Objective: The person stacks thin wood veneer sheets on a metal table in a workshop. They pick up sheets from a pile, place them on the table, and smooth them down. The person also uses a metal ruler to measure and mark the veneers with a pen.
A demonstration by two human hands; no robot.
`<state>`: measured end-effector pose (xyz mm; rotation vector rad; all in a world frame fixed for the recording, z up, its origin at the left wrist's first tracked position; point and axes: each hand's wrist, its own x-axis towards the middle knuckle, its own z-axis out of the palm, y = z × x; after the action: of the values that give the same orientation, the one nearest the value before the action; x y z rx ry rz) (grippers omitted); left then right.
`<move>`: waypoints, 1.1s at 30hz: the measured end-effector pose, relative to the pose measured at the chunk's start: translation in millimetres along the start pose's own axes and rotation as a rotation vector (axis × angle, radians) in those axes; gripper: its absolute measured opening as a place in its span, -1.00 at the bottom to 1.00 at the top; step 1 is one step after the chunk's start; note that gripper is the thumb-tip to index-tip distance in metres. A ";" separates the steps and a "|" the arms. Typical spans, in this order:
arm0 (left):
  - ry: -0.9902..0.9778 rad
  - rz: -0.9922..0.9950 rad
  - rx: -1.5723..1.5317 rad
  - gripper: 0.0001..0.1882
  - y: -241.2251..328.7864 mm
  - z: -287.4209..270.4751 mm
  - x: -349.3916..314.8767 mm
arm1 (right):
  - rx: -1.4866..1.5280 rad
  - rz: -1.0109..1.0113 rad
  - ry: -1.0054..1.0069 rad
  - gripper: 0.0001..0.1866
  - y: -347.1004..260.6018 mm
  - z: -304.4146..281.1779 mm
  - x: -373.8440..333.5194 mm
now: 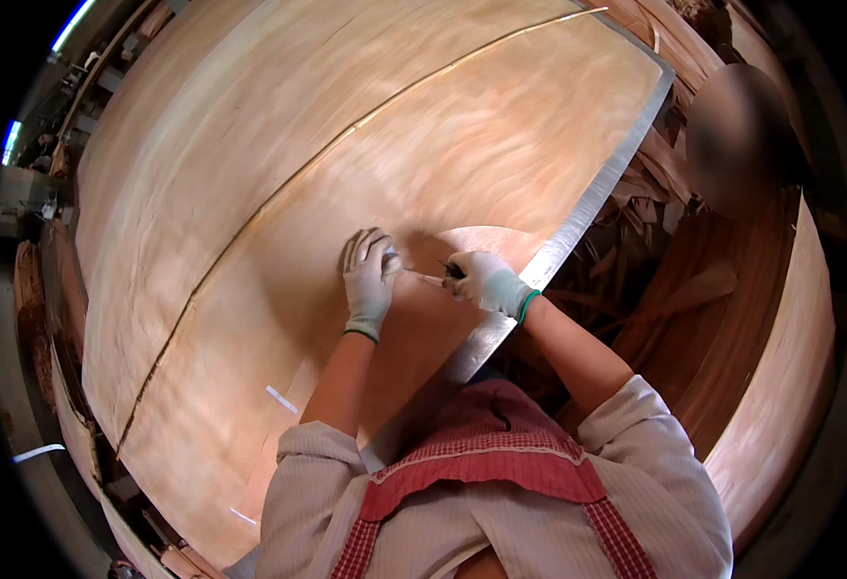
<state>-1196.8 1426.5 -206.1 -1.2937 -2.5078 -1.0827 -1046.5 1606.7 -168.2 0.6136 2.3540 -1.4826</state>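
Note:
A large sheet of pale wood veneer (462,164) lies under both my gloved hands. My left hand (369,280), in a white glove with a green-edged cuff, is closed with its fingers curled just above the sheet. A thin pale strip (423,277) runs from it across to my right hand (489,283), also gloved. My right fingers are wrapped round a small dark tool (454,271) whose kind I cannot make out. Part of the strip and most of the tool are hidden by my fingers. Near my right hand lies a curved, pinkish veneer piece (496,239).
A metal edge (592,203) borders the table at right. A long dark-edged seam (249,222) crosses the veneer. Short white strips (280,399) lie left of my left forearm. Scrap veneer (645,174) and a brown stack (703,328) stand at right, near another person (740,140).

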 end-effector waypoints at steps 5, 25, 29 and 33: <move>-0.042 0.028 0.025 -0.74 0.7 -7.0 3.1 | 0.055 0.145 0.016 -0.80 -21.4 -57.8 -29.5; -0.159 0.223 -0.064 -0.86 27.6 23.6 23.3 | 0.904 0.213 0.024 -0.75 15.1 -4.2 -62.5; -0.198 0.255 -0.021 -0.87 21.6 26.4 21.3 | 0.723 0.188 0.047 -0.75 -6.3 -11.9 -77.2; -0.152 0.253 -0.055 -0.89 19.3 34.9 21.6 | 0.641 0.111 0.172 -0.76 -32.1 -23.7 -89.2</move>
<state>-1188.6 1470.6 -212.6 -1.7137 -2.3427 -1.0378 -985.7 1598.2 -92.2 1.0325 1.8820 -2.2111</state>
